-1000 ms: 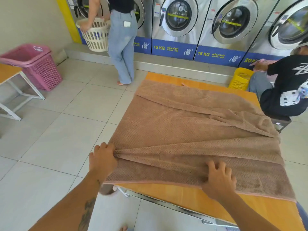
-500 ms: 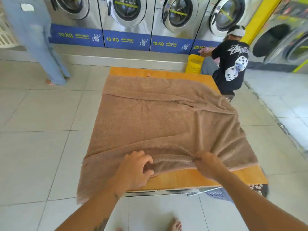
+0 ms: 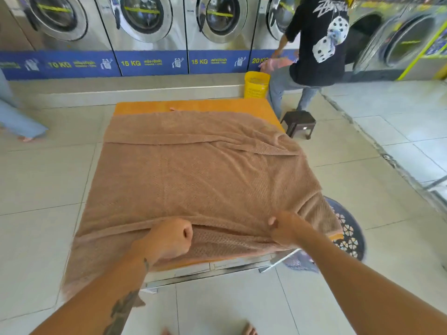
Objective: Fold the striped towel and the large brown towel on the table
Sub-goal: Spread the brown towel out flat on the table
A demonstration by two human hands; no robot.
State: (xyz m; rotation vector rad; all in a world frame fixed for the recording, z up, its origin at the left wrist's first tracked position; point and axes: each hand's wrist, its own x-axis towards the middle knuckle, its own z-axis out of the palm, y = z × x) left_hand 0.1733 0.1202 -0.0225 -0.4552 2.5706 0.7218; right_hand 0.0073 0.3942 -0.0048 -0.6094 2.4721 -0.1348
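Person has risen off stool beside table bearing brown towel.

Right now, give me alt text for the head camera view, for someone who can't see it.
The left hand and right hand grip a fold near the front edge of a large brown towel spread over an orange table. Behind it are a row of washing machines, a yellow basket and a person in a black shirt.

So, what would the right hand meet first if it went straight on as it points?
Probably only more of the large brown textured towel it grips: the right hand points diagonally left across the spread cloth.
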